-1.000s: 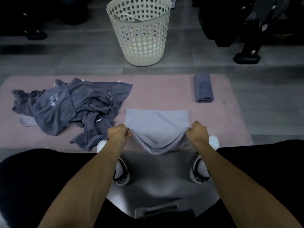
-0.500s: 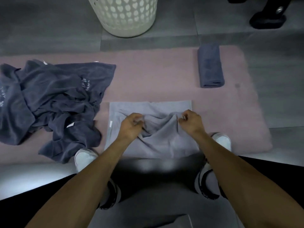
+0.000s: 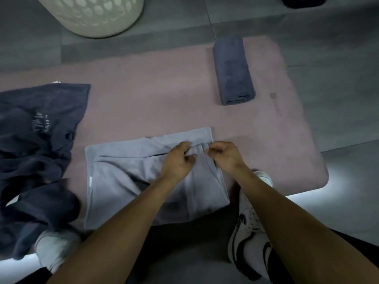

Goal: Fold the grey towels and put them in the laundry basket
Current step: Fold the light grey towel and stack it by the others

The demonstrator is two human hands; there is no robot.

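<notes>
A light grey towel [image 3: 127, 171] lies partly folded on the pink mat [image 3: 160, 93] in front of me. My left hand [image 3: 177, 160] and my right hand [image 3: 224, 155] both pinch the towel's folded edge near its far right corner, close together. A dark grey folded towel [image 3: 232, 70] rests on the mat at the far right. A heap of dark grey unfolded towels [image 3: 34, 152] lies at the left. The white laundry basket [image 3: 92, 15] stands on the floor beyond the mat, only its lower part in view.
My two white shoes [image 3: 249, 228] [image 3: 53, 249] stand at the mat's near edge, either side of the towel. Grey floor tiles surround the mat. A dark object's base [image 3: 303, 1] sits at the top right edge.
My hands have carried the towel's near edge forward over itself and toward the far right corner, moving closer together. The view has tilted down and nearer, so the basket's rim has left the frame.
</notes>
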